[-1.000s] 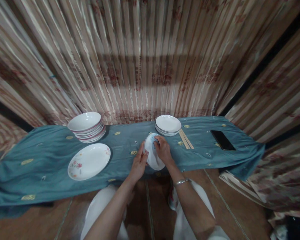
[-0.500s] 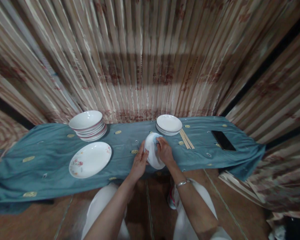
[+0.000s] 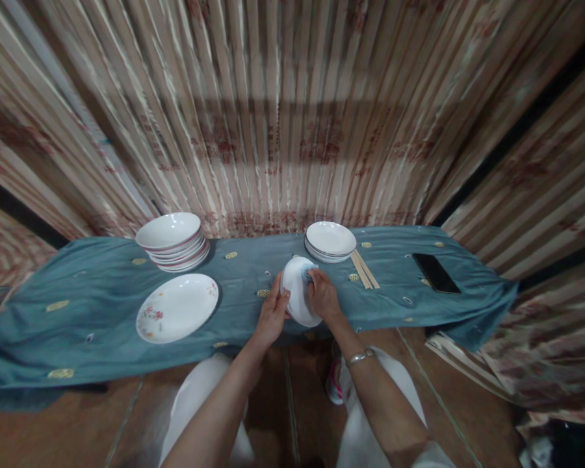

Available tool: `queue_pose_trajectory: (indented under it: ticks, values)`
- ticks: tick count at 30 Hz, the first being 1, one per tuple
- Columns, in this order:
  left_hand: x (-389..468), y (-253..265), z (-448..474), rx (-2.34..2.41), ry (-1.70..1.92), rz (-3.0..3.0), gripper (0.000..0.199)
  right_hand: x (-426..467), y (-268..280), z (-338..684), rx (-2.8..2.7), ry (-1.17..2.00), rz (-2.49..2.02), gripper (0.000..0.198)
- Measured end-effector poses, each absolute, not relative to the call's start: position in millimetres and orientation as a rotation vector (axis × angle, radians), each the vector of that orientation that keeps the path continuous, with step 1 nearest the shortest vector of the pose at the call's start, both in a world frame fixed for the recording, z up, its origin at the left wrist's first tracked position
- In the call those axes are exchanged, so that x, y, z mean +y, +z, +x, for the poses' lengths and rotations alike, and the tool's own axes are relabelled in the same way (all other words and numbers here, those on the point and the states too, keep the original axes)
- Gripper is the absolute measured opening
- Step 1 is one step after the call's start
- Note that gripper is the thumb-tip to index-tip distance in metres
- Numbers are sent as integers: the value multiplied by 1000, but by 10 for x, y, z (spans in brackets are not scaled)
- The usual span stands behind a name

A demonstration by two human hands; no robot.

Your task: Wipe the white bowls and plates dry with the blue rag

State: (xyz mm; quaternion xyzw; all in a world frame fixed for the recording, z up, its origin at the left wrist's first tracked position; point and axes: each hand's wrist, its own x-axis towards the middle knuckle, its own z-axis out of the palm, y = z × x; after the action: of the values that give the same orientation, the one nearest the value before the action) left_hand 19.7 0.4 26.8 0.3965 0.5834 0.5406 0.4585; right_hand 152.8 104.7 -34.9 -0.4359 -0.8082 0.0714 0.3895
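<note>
My left hand (image 3: 273, 312) grips the left edge of a white plate (image 3: 296, 300), which is tilted up near the table's front edge. My right hand (image 3: 323, 294) pinches a light-blue cloth (image 3: 308, 269) against the plate's face; most of the cloth is hidden under the fingers. Just beyond the plate is a stack of white plates with dark rims (image 3: 330, 239). A few wooden chopsticks (image 3: 365, 269) lie to the right of that stack.
A teal cloth (image 3: 244, 283) covers the narrow table. At the left stand stacked white bowls (image 3: 170, 233), with a flowered oval platter (image 3: 180, 312) in front. A black phone (image 3: 435, 273) lies at the right. Striped curtains (image 3: 283, 130) hang close behind.
The view has shifted very slightly. The right hand and cloth have moved a tiny bit on the plate; the left hand keeps its hold.
</note>
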Motion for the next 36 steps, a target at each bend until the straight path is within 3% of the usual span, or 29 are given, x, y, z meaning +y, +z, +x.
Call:
queue_pose_trajectory:
  ticks: [17, 36]
  values:
    - [7, 270, 200, 1481, 1347, 919, 75, 924, -215, 1628, -2270, 122, -1424, 30]
    - [-6, 317, 231, 1506, 1379, 891, 79, 692, 122, 1729, -2377, 541, -1483, 25]
